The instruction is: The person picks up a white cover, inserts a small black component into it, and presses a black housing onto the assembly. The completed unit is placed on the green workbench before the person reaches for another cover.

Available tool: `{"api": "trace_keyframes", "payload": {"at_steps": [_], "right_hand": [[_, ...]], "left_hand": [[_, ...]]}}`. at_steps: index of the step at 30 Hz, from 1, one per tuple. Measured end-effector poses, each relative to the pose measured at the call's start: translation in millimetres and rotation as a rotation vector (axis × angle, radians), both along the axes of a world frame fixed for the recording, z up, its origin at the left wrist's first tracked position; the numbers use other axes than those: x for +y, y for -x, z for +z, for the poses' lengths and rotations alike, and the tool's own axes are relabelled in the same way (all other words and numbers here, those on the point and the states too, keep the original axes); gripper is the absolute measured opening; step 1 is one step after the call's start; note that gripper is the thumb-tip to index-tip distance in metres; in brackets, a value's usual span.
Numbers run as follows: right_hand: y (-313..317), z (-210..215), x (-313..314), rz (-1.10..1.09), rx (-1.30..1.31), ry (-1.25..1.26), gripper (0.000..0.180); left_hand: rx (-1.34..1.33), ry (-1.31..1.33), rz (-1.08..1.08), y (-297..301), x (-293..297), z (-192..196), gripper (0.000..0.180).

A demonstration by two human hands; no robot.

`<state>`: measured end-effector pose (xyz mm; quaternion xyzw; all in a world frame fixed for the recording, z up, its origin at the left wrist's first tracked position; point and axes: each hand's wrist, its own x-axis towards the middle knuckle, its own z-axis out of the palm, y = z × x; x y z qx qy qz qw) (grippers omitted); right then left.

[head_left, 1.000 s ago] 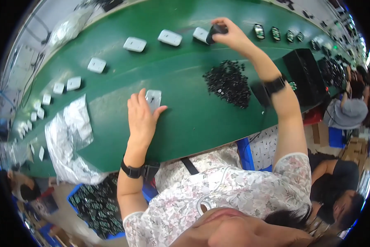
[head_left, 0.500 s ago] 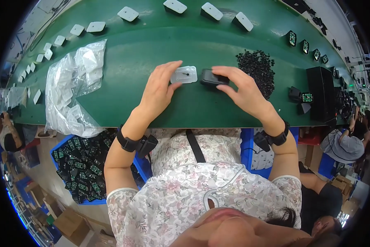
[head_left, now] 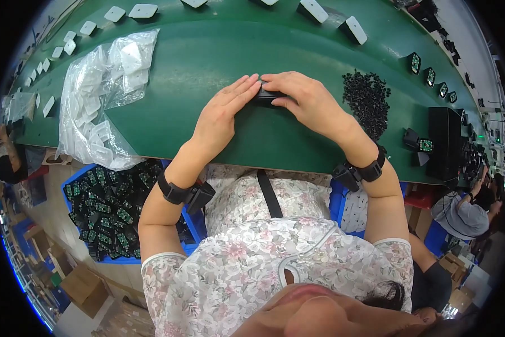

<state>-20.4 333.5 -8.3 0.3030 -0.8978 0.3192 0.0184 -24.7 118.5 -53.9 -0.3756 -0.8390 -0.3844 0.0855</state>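
Note:
Both of my hands meet over the green table [head_left: 196, 62] around a black plastic housing [head_left: 268, 96]. My right hand [head_left: 310, 102] grips it from the right, thumb along the near side and fingers over the top. My left hand [head_left: 219, 115] presses against its left end with fingers held together. Most of the housing is hidden under the fingers. The white translucent cover is out of sight, so I cannot tell whether it is joined to the housing. To the right lies a heap of small black parts [head_left: 366, 104].
A clear plastic bag of white covers [head_left: 92, 106] lies on the left. White-topped units [head_left: 313, 10] line the far side, and black housings with green circuit boards [head_left: 414, 63] stand at right. A black box [head_left: 444, 140] is near the right edge. Below sits a blue bin [head_left: 67, 191] of circuit-board pieces.
My right hand has brought the black housing left to my left hand, and the hands now touch. The white cover has disappeared beneath them. The whole view has shifted slightly.

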Motion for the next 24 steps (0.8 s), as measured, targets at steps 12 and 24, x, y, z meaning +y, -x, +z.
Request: {"api": "trace_keyframes", "payload": {"at_steps": [12,24], "right_hand": [[-4,-8,-2,0.011,0.258,-0.1,0.035],[20,0,10,-0.191,-0.514,0.664,0.028]], "left_hand": [[0.132,0.229,0.033,-4,1,15,0.05],[-0.337,-0.076,0.224,16,22,23,0.035]]}}
